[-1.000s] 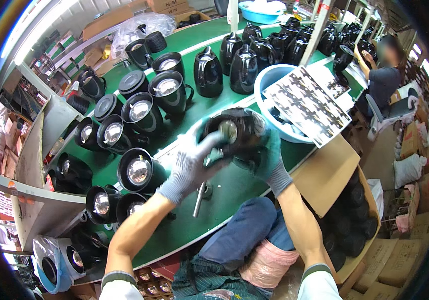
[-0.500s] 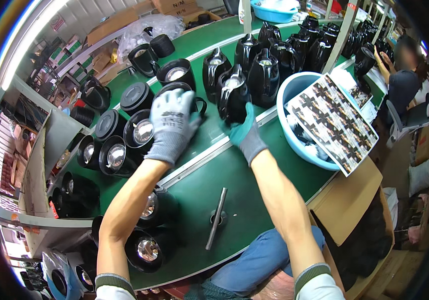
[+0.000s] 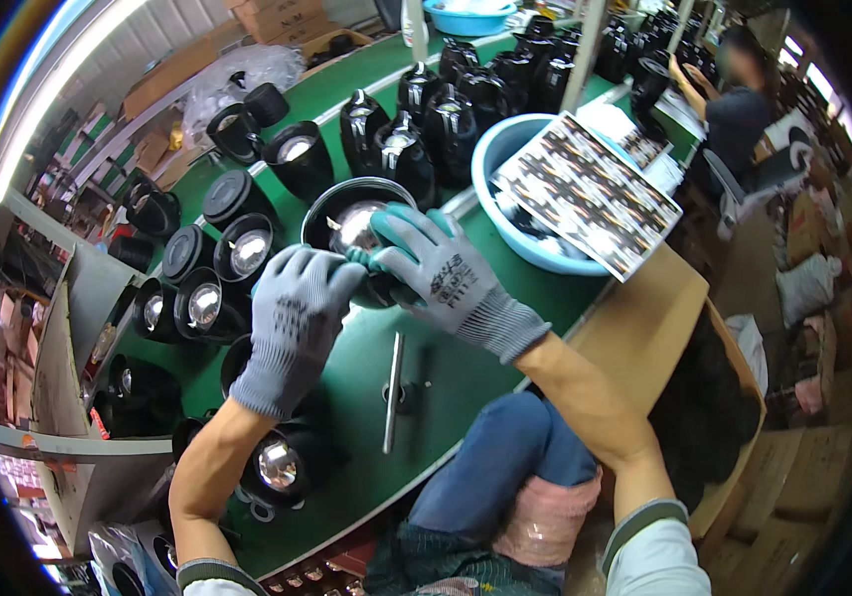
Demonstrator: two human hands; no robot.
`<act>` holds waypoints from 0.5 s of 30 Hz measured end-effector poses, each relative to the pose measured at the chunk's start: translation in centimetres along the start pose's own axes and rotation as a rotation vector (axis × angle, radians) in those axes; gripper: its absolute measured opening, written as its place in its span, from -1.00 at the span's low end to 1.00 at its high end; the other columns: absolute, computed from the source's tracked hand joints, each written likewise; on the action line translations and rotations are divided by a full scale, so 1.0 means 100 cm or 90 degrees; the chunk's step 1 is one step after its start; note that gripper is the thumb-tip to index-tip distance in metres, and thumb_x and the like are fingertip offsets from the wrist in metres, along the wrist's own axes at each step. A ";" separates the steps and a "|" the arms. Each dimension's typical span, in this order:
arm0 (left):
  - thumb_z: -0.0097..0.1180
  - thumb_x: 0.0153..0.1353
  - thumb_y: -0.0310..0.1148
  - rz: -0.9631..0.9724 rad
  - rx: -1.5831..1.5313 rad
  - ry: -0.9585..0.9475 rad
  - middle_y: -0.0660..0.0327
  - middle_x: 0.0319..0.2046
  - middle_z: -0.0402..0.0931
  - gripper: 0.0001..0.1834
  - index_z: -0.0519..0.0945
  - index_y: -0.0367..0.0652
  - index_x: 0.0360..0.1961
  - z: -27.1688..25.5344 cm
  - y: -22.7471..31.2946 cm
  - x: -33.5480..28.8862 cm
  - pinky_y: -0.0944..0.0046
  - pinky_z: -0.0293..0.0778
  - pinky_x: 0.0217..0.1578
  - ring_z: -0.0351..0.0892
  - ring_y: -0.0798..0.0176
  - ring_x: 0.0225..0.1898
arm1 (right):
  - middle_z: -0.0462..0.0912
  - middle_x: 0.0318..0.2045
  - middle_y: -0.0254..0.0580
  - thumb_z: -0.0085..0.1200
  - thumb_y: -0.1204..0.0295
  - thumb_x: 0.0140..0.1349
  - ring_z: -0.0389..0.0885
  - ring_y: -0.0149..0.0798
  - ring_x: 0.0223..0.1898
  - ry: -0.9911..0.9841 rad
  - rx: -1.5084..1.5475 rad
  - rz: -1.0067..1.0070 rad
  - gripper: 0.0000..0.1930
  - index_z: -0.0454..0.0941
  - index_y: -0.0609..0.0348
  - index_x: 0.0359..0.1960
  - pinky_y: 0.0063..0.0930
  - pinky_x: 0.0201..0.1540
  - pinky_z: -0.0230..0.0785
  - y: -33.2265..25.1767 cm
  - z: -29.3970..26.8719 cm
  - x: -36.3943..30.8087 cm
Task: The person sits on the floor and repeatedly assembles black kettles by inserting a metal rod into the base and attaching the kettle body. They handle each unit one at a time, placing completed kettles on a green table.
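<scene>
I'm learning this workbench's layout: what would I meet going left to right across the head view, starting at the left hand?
Left hand, black vessel with silvery inside, right hand, light blue basin, co-worker.

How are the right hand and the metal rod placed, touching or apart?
Apart. The head view shows green tabletop between the gloved right hand and the metal rod.

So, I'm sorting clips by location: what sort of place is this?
Probably a factory assembly line: many matching black jugs on a long green bench, a co-worker farther off, and cardboard boxes to the right.
</scene>
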State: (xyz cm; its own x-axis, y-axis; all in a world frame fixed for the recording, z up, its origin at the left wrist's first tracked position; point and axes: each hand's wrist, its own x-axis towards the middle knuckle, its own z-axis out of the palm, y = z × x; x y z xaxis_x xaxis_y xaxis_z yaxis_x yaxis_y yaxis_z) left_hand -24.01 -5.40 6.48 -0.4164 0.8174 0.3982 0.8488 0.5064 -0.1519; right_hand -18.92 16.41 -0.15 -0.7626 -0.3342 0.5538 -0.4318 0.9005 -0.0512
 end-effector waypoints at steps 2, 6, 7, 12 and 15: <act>0.37 -0.01 -0.41 0.054 -0.070 0.013 0.17 -0.11 0.63 -0.61 0.68 -0.01 -0.08 -0.023 0.029 -0.015 -0.10 0.47 0.20 0.60 0.00 0.09 | 0.34 0.38 0.05 0.42 0.34 0.04 0.31 0.18 0.42 -0.026 0.070 0.032 -0.47 0.46 0.06 0.05 0.02 0.34 0.36 -0.022 -0.045 -0.031; 0.29 0.11 -0.52 -0.085 -0.296 0.241 -0.01 0.19 0.57 -0.41 0.55 -0.31 0.23 -0.042 0.084 -0.057 -0.12 0.34 0.37 0.50 -0.06 0.28 | 0.41 0.35 0.22 0.49 0.42 -0.03 0.41 0.28 0.37 0.068 0.240 0.185 -0.55 0.55 0.14 -0.10 0.01 0.36 0.37 -0.064 -0.122 -0.135; 0.12 0.26 -0.56 -0.241 -0.535 0.242 -0.01 0.27 0.51 -0.43 0.45 -0.34 0.33 -0.032 0.096 -0.078 0.00 0.34 0.35 0.48 0.03 0.30 | 0.42 0.36 0.23 0.52 0.42 -0.05 0.43 0.27 0.37 0.098 0.288 0.250 -0.56 0.58 0.14 -0.13 -0.02 0.36 0.37 -0.079 -0.148 -0.161; 0.00 0.39 -0.58 -0.558 -1.028 -0.118 0.01 0.37 0.41 -0.34 0.21 -0.35 0.51 0.046 0.133 -0.194 0.15 0.36 0.34 0.47 0.14 0.32 | 0.44 0.34 0.35 0.60 0.37 -0.08 0.52 0.22 0.33 0.285 0.455 0.375 -0.59 0.68 0.18 -0.21 -0.07 0.33 0.40 -0.151 -0.204 -0.264; 0.00 0.40 -0.55 -0.667 -1.353 -0.254 0.02 0.37 0.42 -0.36 0.23 -0.34 0.50 0.079 0.174 -0.218 0.13 0.37 0.33 0.48 0.13 0.31 | 0.31 0.43 0.25 0.51 0.25 0.01 0.33 0.30 0.44 0.299 0.483 0.391 -0.52 0.62 0.04 -0.03 0.11 0.42 0.28 -0.197 -0.196 -0.305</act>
State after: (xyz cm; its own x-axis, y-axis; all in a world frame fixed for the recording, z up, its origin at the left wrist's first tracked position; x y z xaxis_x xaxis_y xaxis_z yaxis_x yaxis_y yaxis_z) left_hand -2.76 -12.26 -11.98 -0.5455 0.7041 -0.4547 -0.6628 -0.0304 0.7482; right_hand 22.27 14.31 0.32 -0.7592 0.4002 0.5133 -0.3482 0.4166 -0.8398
